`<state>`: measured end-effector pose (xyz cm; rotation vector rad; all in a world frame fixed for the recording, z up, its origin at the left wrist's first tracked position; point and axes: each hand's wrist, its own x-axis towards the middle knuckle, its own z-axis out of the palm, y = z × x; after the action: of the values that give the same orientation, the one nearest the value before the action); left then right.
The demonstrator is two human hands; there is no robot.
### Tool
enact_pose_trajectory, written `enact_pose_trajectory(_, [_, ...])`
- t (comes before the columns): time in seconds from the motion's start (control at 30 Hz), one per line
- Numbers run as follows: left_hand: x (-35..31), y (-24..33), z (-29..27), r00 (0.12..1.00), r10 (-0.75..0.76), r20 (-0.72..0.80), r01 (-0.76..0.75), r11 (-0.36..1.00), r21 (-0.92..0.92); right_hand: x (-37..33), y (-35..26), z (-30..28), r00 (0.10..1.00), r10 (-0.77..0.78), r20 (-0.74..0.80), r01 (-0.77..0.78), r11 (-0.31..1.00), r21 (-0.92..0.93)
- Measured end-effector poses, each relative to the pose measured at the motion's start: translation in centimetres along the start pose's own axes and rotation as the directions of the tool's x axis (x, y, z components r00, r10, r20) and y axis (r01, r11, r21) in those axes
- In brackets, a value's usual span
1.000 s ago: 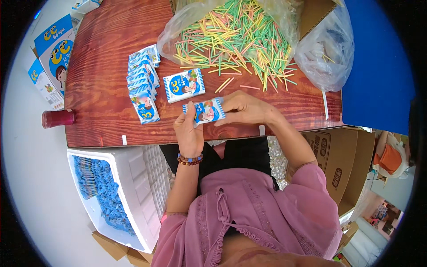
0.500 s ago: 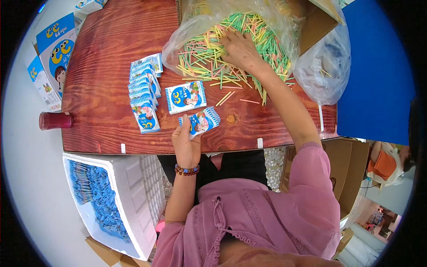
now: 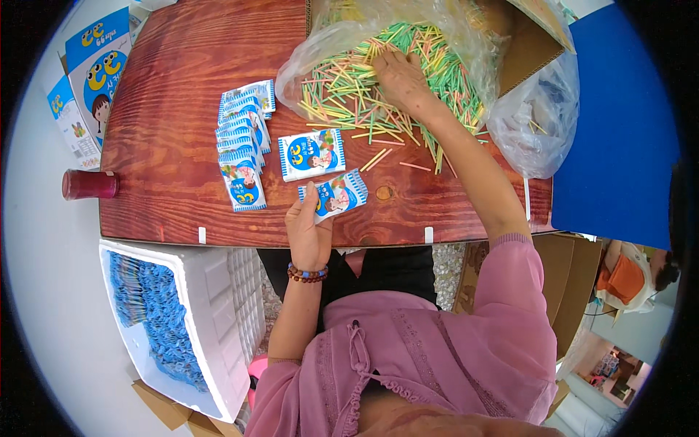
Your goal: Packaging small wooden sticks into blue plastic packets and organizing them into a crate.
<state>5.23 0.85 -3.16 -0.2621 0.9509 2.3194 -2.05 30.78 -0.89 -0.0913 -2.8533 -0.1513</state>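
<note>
Head view: left hand grips a small packet at the bench edge, right hand lies fingers-down, far ahead, in the coloured sticks.

— Where are we working?
— We sit in a small packing workshop: our wooden table carries a bag of coloured sticks and stacked packets, with cardboard boxes and a foam box beside us.

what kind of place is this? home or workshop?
Likely a small hand-packing workshop, not a home. A wooden table carries a plastic bag of coloured sticks and a row of small printed packets; a white foam box of blue packets sits beside it, with cardboard boxes around.
</note>
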Motion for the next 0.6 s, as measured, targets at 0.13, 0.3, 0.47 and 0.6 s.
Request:
enact_pose_trajectory(0.13, [-0.1,0.1,0.2,1.0,0.008,-0.006,-0.008,1.0,0.001,-0.1,0.2,0.1,0.999,-0.004,0.043,0.003,0.999,0.041])
enact_pose_trajectory(0.3, [-0.1,0.2,0.6,1.0,-0.003,-0.005,0.002,0.999,-0.037,0.0,-0.2,1.3,0.997,-0.08,-0.02,0.075,0.981,-0.18])
enact_pose_trajectory(0.47, [-0.1,0.1,0.3,1.0,-0.001,0.0,0.001,0.999,-0.036,-0.2,0.5,0.9,0.999,-0.029,0.045,0.028,1.0,0.012])
enact_pose_trajectory(0.6, [0.0,0.0,0.0,0.999,0.006,0.031,-0.006,1.0,-0.008,-1.0,1.0,0.3,0.979,0.2,0.024,-0.196,0.915,0.354])
